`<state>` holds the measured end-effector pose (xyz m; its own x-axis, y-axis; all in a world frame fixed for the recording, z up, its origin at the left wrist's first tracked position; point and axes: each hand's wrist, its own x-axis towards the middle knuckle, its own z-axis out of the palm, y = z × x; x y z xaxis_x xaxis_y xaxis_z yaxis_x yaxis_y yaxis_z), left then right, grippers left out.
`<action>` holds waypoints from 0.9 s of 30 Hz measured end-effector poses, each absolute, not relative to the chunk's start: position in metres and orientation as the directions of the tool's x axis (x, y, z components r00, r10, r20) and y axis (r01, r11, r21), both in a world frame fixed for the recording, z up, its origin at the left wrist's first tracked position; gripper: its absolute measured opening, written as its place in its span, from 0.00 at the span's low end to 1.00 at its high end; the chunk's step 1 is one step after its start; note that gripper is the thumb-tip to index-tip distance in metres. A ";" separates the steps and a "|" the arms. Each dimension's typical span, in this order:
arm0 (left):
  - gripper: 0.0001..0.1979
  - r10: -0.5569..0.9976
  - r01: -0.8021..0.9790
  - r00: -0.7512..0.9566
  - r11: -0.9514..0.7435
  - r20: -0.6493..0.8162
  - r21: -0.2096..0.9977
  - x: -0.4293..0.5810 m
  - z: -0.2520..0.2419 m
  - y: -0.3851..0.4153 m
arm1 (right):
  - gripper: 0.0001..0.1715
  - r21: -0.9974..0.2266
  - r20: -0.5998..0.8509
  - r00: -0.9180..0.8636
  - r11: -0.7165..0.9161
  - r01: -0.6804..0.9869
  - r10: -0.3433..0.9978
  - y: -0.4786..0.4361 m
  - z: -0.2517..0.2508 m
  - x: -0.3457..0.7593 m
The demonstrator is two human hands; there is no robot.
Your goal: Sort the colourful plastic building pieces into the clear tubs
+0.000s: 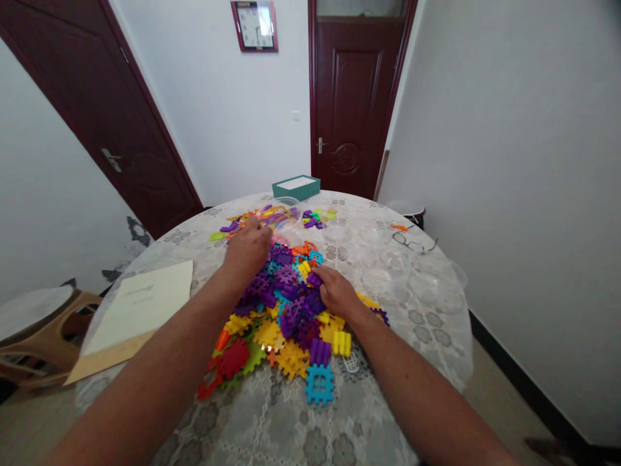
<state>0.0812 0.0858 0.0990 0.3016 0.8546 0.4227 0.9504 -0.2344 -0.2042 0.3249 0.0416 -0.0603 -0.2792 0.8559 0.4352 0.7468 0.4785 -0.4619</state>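
A heap of plastic building blocks (284,278), mostly purple with yellow, blue, orange and red ones, lies in front of me. My left hand (249,244) is closed above the heap's far left side; anything between its fingers is hidden. At the right of the heap my right hand (338,291) has its fingers closed on a small ridged purple block (314,279). Nearer to me lie a blue window-shaped block (319,384), a purple ridged block (320,352), a yellow ridged block (342,343) and a red gear-like piece (235,358).
Beyond the heap are a clear plastic container (286,217), more small pieces (317,219) and a green box (296,188). Clear round plastic dishes (383,278) and glasses (414,244) lie on the right. A cream folder (145,304) lies on the left of the round table.
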 end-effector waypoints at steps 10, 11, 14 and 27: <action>0.20 0.886 0.923 0.384 -0.375 0.259 -0.083 0.178 0.063 0.144 | 0.35 -0.466 0.407 -0.257 0.441 0.767 0.876 0.041 -0.057 0.322; 0.20 0.888 0.923 0.384 -0.376 0.252 -0.079 0.181 0.059 0.148 | 0.35 -0.463 0.403 -0.256 0.437 0.771 0.879 0.041 -0.056 0.321; 0.19 0.893 0.921 0.389 -0.384 0.228 -0.068 0.187 0.050 0.159 | 0.35 -0.463 0.395 -0.251 0.428 0.776 0.884 0.041 -0.054 0.320; 0.23 0.939 0.956 0.290 -0.294 0.185 -0.009 0.187 0.028 0.182 | 0.31 -0.459 0.371 -0.222 0.386 0.800 0.902 0.037 -0.048 0.317</action>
<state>0.1865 0.1820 0.0284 0.2904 0.9389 0.1849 0.9558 -0.2939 -0.0088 0.3173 0.0368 -0.0477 -0.2222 0.9016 0.3711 0.8001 0.3861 -0.4592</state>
